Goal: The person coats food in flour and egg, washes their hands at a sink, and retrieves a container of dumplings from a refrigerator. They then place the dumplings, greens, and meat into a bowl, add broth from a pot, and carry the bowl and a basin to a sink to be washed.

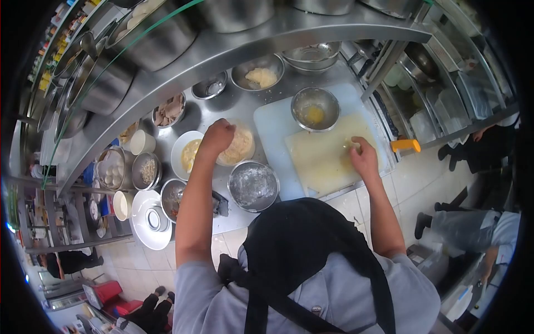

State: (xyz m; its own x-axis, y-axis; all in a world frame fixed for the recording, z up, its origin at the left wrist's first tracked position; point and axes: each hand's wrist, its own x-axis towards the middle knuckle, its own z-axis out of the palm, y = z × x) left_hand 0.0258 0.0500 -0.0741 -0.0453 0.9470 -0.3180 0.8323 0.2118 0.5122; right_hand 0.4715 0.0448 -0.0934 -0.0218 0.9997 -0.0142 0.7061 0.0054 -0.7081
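My left hand is closed over the left edge of a bowl of pale crumbs; what its fingers hold, if anything, is hidden. Just left of it stands a white bowl with yellow egg. Below the crumbs sits a metal bowl coated in white powder. My right hand hovers over the right part of a yellowish cutting board, fingers apart and holding nothing. Behind that board's far edge, a metal bowl with some yellow liquid rests on the larger bluish board.
An orange handle juts past the counter's right edge. Metal bowls line the back below a steel shelf. At left are a bowl of meat pieces and a white plate. Other people stand at the lower right and lower left.
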